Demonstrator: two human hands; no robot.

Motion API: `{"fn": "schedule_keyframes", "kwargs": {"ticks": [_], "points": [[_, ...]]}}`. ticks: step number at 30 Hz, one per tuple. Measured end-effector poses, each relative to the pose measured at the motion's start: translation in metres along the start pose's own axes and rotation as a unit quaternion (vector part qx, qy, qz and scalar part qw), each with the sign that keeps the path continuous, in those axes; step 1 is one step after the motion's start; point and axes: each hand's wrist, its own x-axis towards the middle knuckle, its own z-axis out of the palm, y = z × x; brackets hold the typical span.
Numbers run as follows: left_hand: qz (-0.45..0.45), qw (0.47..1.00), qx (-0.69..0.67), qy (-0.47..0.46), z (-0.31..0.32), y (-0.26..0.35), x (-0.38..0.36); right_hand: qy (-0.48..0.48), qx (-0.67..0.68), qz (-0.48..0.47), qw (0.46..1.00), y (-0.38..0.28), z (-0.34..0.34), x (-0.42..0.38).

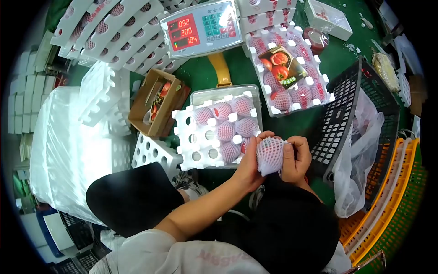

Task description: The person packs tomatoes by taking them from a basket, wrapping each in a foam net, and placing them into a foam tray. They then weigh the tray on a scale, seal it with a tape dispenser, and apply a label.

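Over my lap, a round fruit in a pinkish-white foam net [270,156] sits between my two hands. My left hand [250,163] is closed against its left side, and my right hand [296,160] pinches its right side with thumb and bent fingers. The net hides most of the fruit. Just beyond my left hand, a white foam tray [185,153] lies on the scale's metal platform [200,97]. Several netted fruits [226,131] fill its right part, while the holes on its left hold none.
The scale display [185,31] glows red behind the tray. A full fruit tray [299,108] carries a picture card [283,67]. A cardboard box [157,102] stands left, stacked white trays [114,32] behind it. On my right are a black crate [335,118] and a plastic bag [353,178].
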Motion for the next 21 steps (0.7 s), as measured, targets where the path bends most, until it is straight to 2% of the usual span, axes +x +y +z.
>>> {"fn": "schedule_keyframes", "kwargs": {"ticks": [3,4,7,8,11,12,15,16,19,20,21], "points": [[-0.020,0.999,-0.036,0.007,-0.005,0.009,0.002,-0.013,-0.011,0.028,0.999,-0.001,0.004,0.003],[-0.018,0.998,-0.052,0.036,-0.004,0.009,0.003,-0.002,0.040,0.061,0.997,0.009,0.008,0.000],[-0.094,0.978,-0.168,0.082,-0.023,0.010,0.003,-0.067,0.048,0.108,0.991,0.015,0.012,-0.002],[-0.102,0.973,-0.176,0.111,-0.028,0.010,0.001,-0.109,0.082,0.154,0.979,0.020,0.010,-0.004],[-0.131,0.964,-0.206,0.101,-0.035,0.015,-0.007,-0.138,-0.034,-0.043,0.989,0.025,0.006,0.000],[-0.156,0.964,-0.191,0.102,-0.037,0.019,-0.009,-0.178,-0.062,-0.174,0.967,0.025,0.003,0.010],[-0.180,0.962,-0.171,0.118,-0.032,0.028,-0.018,-0.319,-0.025,-0.176,0.931,0.007,0.008,0.001],[-0.192,0.957,-0.173,0.134,-0.029,0.030,-0.022,-0.336,-0.024,-0.183,0.923,0.016,0.004,0.003],[-0.221,0.967,0.079,0.104,-0.017,0.047,-0.040,-0.274,0.004,0.089,0.958,0.006,-0.004,-0.014],[-0.100,0.957,0.257,0.094,-0.015,0.047,-0.045,-0.247,-0.031,0.094,0.964,0.003,-0.002,-0.012],[0.033,0.903,0.421,0.077,-0.013,0.049,-0.049,-0.243,-0.056,0.109,0.962,0.004,-0.002,-0.012]]}}
